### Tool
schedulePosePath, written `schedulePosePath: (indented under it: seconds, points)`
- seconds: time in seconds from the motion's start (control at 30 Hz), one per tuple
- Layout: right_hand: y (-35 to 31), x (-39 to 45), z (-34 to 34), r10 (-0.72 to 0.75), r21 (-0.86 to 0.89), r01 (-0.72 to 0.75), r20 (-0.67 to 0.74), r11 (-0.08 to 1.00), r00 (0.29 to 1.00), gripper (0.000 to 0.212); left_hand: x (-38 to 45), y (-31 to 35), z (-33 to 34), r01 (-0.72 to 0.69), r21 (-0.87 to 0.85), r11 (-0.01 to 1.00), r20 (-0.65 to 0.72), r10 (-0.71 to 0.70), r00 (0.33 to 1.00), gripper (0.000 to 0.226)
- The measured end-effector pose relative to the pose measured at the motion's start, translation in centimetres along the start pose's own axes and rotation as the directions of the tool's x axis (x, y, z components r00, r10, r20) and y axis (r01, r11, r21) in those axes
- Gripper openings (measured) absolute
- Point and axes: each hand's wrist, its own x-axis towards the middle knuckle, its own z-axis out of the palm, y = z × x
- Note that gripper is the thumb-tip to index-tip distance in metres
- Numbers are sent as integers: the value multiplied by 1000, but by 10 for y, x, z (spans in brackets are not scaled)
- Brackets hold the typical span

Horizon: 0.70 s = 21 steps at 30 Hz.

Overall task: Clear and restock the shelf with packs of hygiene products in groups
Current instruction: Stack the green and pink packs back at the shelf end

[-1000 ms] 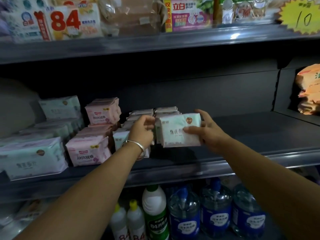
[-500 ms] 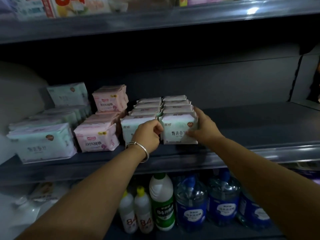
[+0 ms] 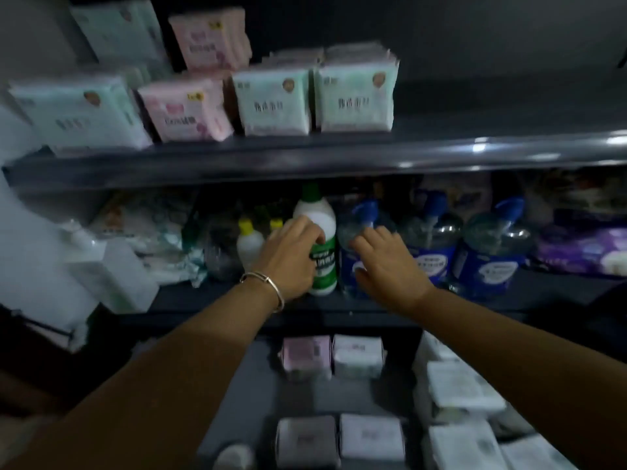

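On the upper shelf (image 3: pixel 339 157), we have the packs of hygiene products standing in rows at the front edge: two pale green packs (image 3: pixel 314 100) side by side and touching, a pink pack (image 3: pixel 185 110) just left of them with another pink one stacked higher behind it, and a larger green pack (image 3: pixel 81 113) at the far left. Well below these, in front of the lower shelf, our left hand (image 3: pixel 288 259) and right hand (image 3: pixel 386 262) hang in the air with fingers loosely spread, grasping nothing. Our left wrist carries a silver bangle (image 3: pixel 263 284). Behind the left hand stands a white bottle with a green label (image 3: pixel 322 245), and the fingers overlap it, though the blur keeps us from saying whether they touch it. Small white bottles with yellow caps (image 3: pixel 249 239) stand just left of it. Behind the right hand sits a row of clear jugs with blue labels (image 3: pixel 431 245), and a purple package (image 3: pixel 583 249) lies at the far right. Beneath our forearms, more wrapped packs (image 3: pixel 336 357) lie flat on a dark surface, pinkish and white ones side by side, with a pile of white packs (image 3: pixel 461 395) to their right.
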Motion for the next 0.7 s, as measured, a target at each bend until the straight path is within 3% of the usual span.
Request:
schedulePosePath:
  seconds: [0.13,0.3,0.53,0.63,0.7]
  points:
    - [-6,-67,56,44,110,-86,339,990,940,26,-58,-9,69,77,55,996,286,-90,954,33]
    - [-19,-133,107,25,81,-130,751,988,660,68,-117,-15,141,137,176,975,643,-219,734,60]
    - [-40,-188,152,20,50,-194,939,980,343,106,-163,-19,203,91,222,971,877,-240,417,103]
    - [-44,-200,165,48,4,-194,963,981,265,105,-180,-20,218,56,231,971,905,-236,355,111]
    - [-48,-207,172,81,-17,-239,962,971,262,99,-191,-17,226,36,232,972,905,-229,358,107]
